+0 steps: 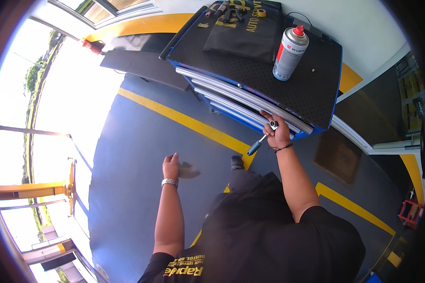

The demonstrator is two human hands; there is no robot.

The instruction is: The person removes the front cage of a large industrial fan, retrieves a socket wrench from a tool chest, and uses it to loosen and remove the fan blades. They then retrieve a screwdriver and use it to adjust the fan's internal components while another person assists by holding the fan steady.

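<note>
My right hand [279,134] is closed around a ratchet wrench [256,146], its head up by my fingers and its blue-grey handle pointing down to the left. That hand is in front of the silver-edged drawers [231,96] of a blue and black tool cabinet [311,85]; whether a finger touches a drawer cannot be told. My left hand [171,165] hangs over the floor, fingers curled, and what is in it, if anything, is hidden. Beside it a blurred grey-brown shape [189,170] shows. On the cabinet top stands a spray can [291,54] with a red cap.
A black cover [243,40] with yellow lettering lies on the cabinet, with several small tools [226,12] at its back. Left of the cabinet is a dark bench [144,66]. Yellow lines [184,120] cross the grey floor. A brown mat [337,155] lies by the glass door.
</note>
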